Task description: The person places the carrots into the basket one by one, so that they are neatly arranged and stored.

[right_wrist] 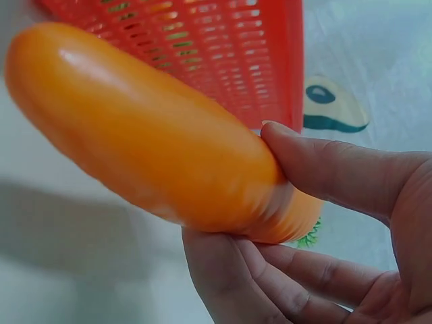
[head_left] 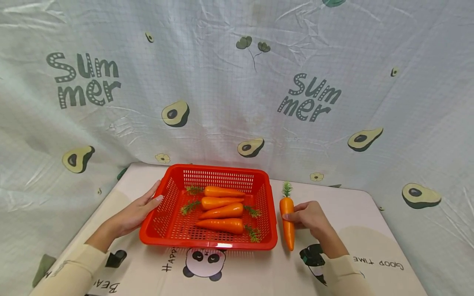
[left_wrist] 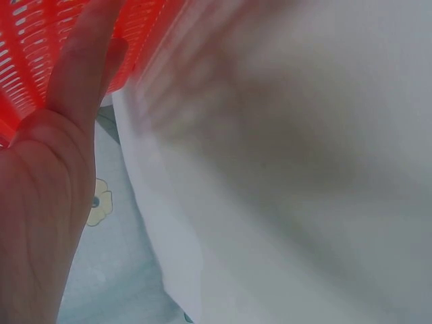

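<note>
My right hand (head_left: 312, 217) pinches an orange carrot (head_left: 286, 206) between thumb and fingers, just off the right side of the red basket (head_left: 203, 244). Its green top points to the back and its tip to the front. In the right wrist view the held carrot (right_wrist: 135, 128) runs across in front of the basket wall. My left hand (head_left: 134, 213) lies along the basket's left side, its fingers extended against the outer wall and the thumb by the rim. Several more carrots (head_left: 224, 211) lie crosswise inside the basket, their leafy tops facing different sides.
The basket stands on a pale table cover (head_left: 259, 275) printed with a panda (head_left: 205, 263) and lettering. Behind the table hangs a light curtain (head_left: 214, 61) with avocado and "summer" prints.
</note>
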Tool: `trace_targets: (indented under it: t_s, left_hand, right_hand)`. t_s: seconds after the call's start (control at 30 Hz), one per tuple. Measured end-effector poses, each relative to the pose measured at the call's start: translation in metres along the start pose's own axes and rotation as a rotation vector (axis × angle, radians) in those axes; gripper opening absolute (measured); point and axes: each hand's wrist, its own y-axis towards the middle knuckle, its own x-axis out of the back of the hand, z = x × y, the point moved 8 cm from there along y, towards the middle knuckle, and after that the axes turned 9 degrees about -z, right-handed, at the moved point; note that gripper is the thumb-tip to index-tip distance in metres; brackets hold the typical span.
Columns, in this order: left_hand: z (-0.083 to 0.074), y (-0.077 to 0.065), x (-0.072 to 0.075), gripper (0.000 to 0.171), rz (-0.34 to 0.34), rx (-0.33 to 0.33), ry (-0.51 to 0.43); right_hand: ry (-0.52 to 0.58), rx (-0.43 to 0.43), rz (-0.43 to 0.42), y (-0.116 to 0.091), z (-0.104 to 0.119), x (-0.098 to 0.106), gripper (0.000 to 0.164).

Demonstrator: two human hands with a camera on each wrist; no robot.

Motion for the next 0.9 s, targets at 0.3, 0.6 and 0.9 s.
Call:
trace_targets:
  t_s: [0.3, 0.6, 0.9]
  left_hand:
    - [0.001, -0.001, 0.001, 0.082, -0.01, -0.003, 0.017]
    - [0.002, -0.001, 0.001, 0.082, -0.013, 0.003, 0.016]
    - [0.001, 0.001, 0.0, 0.082, -0.01, 0.009, 0.018]
  right_hand:
    - [0.036, 0.029, 0.041, -0.006, 0.017, 0.003, 0.045]
    - [0.043, 0.048, 0.074, -0.009, 0.034, 0.003, 0.048]
    - [0.042, 0.088, 0.106, -0.014, 0.051, -0.002, 0.044]
